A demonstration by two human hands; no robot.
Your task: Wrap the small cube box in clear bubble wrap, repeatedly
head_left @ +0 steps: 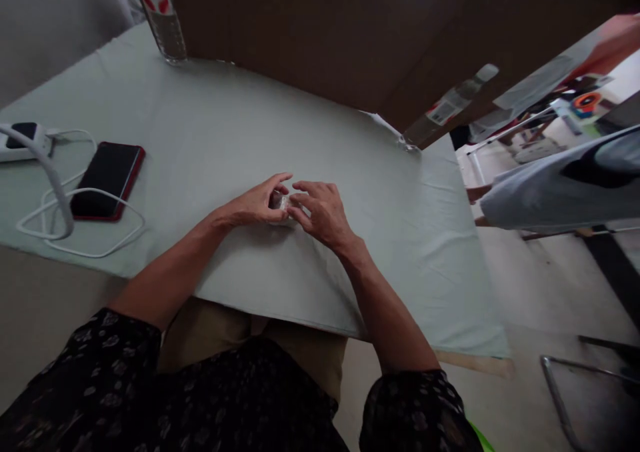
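Note:
Over the middle of the table, a small whitish object (284,203) sits between my hands; its kind cannot be made out because fingers cover most of it. My left hand (257,202) curls around its left side, thumb along the near edge and fingers behind. From the right, my right hand (323,212) bends over it, with the thumb and a fingertip at its right side. The other fingers of the right hand are arched and slightly apart. Both hands are close to the pale green tablecloth (225,132).
A black phone with a red edge (107,180) and a white cable (107,252) lie left, near a power strip (23,142). Clear bottles stand before a large brown panel (310,32), one upright at left (167,29), one leaning at right (450,109). A person's pale clothing (540,189) shows beyond the right edge.

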